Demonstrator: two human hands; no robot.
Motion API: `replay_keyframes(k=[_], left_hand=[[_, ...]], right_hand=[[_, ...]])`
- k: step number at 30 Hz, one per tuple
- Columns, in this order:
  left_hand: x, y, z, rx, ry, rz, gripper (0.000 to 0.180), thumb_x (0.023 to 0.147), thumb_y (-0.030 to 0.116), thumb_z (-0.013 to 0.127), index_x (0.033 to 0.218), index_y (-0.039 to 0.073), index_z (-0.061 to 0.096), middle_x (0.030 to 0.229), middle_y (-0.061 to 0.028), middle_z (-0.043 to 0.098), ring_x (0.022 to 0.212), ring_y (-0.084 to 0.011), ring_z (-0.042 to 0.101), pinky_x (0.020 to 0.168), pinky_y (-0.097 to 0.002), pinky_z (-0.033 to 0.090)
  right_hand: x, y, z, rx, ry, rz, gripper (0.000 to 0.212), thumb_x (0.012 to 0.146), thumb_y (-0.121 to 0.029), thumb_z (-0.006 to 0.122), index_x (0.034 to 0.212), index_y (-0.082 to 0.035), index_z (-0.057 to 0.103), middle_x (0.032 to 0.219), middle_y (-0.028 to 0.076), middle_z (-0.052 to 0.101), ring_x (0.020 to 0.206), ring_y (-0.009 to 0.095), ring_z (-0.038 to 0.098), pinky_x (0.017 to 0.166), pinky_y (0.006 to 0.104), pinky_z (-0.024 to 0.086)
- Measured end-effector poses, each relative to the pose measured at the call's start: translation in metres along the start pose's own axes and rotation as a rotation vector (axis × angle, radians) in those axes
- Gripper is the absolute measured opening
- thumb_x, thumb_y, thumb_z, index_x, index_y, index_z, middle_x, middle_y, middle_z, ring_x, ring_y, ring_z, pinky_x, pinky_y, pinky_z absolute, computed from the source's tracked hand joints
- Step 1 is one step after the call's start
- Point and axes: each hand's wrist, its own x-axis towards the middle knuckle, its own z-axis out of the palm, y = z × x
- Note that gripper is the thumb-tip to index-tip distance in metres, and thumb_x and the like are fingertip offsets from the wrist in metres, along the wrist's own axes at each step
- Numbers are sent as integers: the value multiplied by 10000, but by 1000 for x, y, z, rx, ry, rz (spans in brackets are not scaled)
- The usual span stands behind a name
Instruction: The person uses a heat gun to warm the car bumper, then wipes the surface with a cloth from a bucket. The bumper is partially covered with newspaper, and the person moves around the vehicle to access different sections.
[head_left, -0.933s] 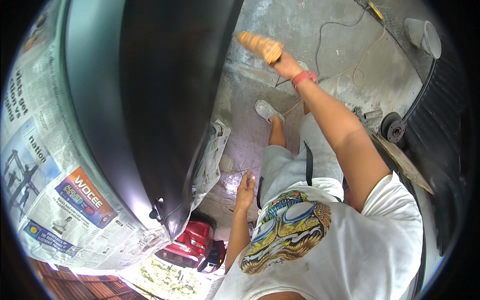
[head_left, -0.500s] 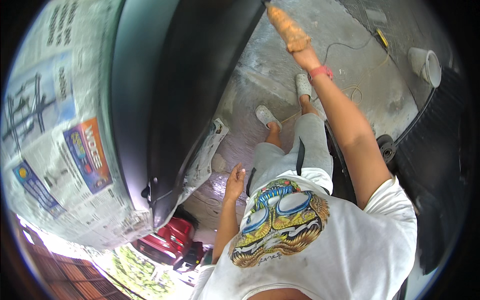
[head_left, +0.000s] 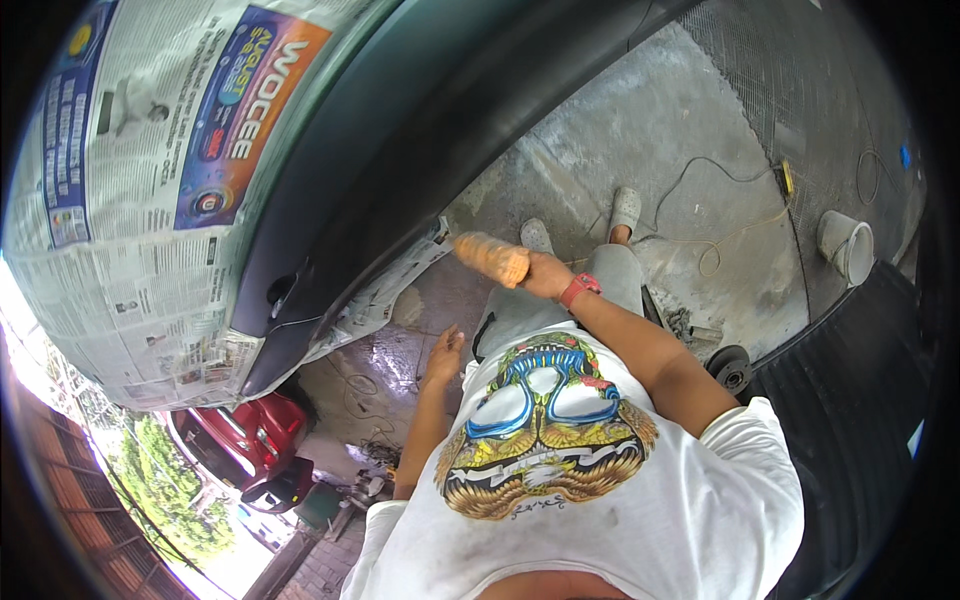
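Concrete floor [head_left: 715, 120] stretches beside a dark car panel [head_left: 430, 110] bordered by newspaper [head_left: 150, 290]. An orange bundle [head_left: 488, 258], apart from the panel, is gripped in the right hand [head_left: 548, 275]; a steady hold seems wise. The left hand [head_left: 446, 354] hangs empty, fingers loosely spread.

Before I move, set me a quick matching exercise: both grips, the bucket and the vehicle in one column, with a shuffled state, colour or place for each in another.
Things:
1. Right grip
2. Left grip
3. Bucket
4. Vehicle

States, colours or places:
A. Red
B. Toward the right edge of the view
C. Closed around an orange ridged object
D. Open

Pairs: 1-C, 2-D, 3-B, 4-A
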Motion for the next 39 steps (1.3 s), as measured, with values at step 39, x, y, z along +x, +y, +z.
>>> replay_keyframes(k=[39], left_hand=[[-4,-28,135,-279,79,-66,601,1040,502,533,1514,132,508,1507,-175,547,1410,-311,509,1164,-417,380]], right_hand=[[-79,-99,-189,-54,182,-154,525,878,-144,769,1347,-12,575,1276,82,654,1160,215,615,1006,357,483]])
